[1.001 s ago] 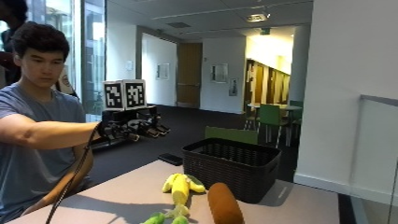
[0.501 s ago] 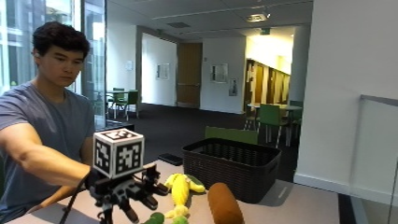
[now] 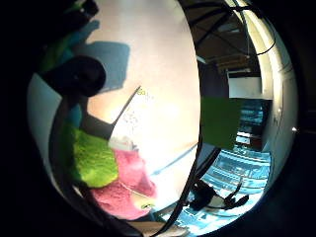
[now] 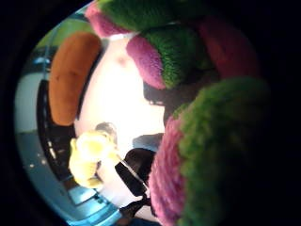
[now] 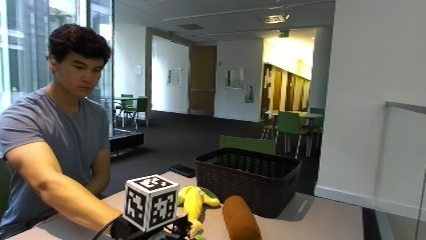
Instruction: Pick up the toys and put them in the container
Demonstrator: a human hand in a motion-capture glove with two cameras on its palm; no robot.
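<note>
The fluffy pink and green toy (image 4: pixel 211 141) sits right under the gloved right hand (image 5: pixel 143 231), almost touching it. I cannot tell how the fingers are set.

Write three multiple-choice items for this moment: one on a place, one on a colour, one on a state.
1. Where does the yellow toy lie?
A. in the basket
B. on the table beside the basket
C. on the floor

2. What colour is the basket?
A. dark brown
B. white
C. red

3. How does the brown toy stand?
A. resting on the table
B. lifted in a hand
C. inside the basket

Key: B, it lies on the tabletop left of the basket; A, its woven walls are dark; A, it sits on the table untouched.
</note>
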